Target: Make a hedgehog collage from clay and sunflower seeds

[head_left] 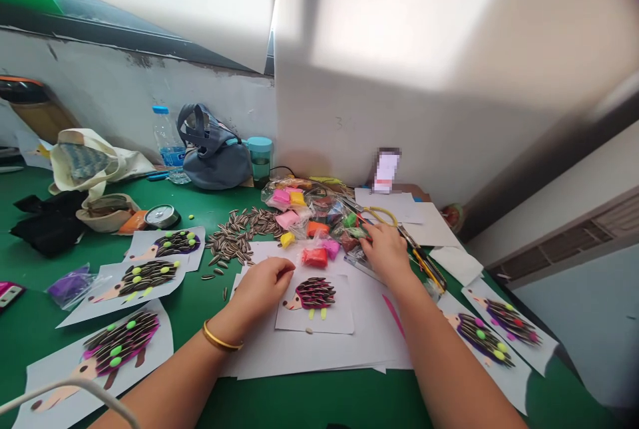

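Hedgehog picture, one, on a small white card atop larger white sheets, mid-table; spines of dark seeds, two yellow-green legs. One loose seed lies at the card's lower edge.

Left hand, one, gold bangle at the wrist: beside the card's upper left corner, fingers curled, thumb near the index finger; whether this grip pinches anything cannot be told. Right hand, one: extended to the right edge of the bagged clay, fingertips near a green lump; its grip is partly hidden, so spread or pressed together cannot be told.

Containers: clear plastic bags, several overlapping, with pink, yellow, orange, red and magenta clay; one clear bag of purple clay, far left; one clear bottle, blue cap; one translucent cup, teal lid; one grey-blue handbag; one cream tote, mouth open, showing what is perhaps a patterned lining.

Further hedgehog pictures: three at left, two at right, all dotted with coloured balls. Sunflower seeds: one heap, uncounted. Yellow-handled scissors: one pair.
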Demonstrator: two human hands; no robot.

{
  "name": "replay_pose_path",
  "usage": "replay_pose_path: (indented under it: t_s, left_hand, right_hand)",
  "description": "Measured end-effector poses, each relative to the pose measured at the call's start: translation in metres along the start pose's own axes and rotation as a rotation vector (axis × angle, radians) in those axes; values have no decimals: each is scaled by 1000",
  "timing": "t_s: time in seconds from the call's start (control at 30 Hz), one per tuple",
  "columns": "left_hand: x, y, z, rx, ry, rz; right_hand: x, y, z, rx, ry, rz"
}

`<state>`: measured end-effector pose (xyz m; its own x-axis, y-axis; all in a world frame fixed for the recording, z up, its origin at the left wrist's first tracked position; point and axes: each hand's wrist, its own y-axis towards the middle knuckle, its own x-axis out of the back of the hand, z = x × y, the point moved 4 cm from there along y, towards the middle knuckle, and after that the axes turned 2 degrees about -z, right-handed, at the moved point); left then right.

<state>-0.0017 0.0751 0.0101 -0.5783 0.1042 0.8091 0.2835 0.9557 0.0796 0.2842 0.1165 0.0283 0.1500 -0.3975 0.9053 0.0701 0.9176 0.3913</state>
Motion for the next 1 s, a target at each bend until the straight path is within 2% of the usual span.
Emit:
replay_pose_path:
  t_s: [0.07,0.17,0.27,0.33,0.4,0.53,0.63,0.77,0.9,1.0]
  left_hand:
    - [1,-1,-1,-17,-20,-20]
    - [4,-1,-4,-44,-54,-60]
    - [7,-4,-11,-76,-108,-106]
    - [8,-9,-19,-95,-181,-119]
    - [7,-15,-28,-105,-307,-95]
    - [-2,-26,-45,-77,-661,28]
    - [-5,-29,-51,-35,-856,77]
    - [-3,-28,-51,-11,-932,107]
    - [-1,-29,-51,-50,-861,101]
    - [-4,-28,-51,-28,-838,91]
  right_hand:
    - [-2,7,3,-7,28,-18]
    - [7,9,1,-16,102,-149]
    - [24,-2,1,29,312,-276]
    - [36,-17,11,88,493,-300]
    - [46,-36,31,198,579,-276]
    - [55,-76,82,511,555,-209]
    - [52,-90,103,620,542,-168]
    - [45,-86,100,581,606,-121]
    - [37,-82,90,612,621,11]
    - [34,-81,87,631,605,29]
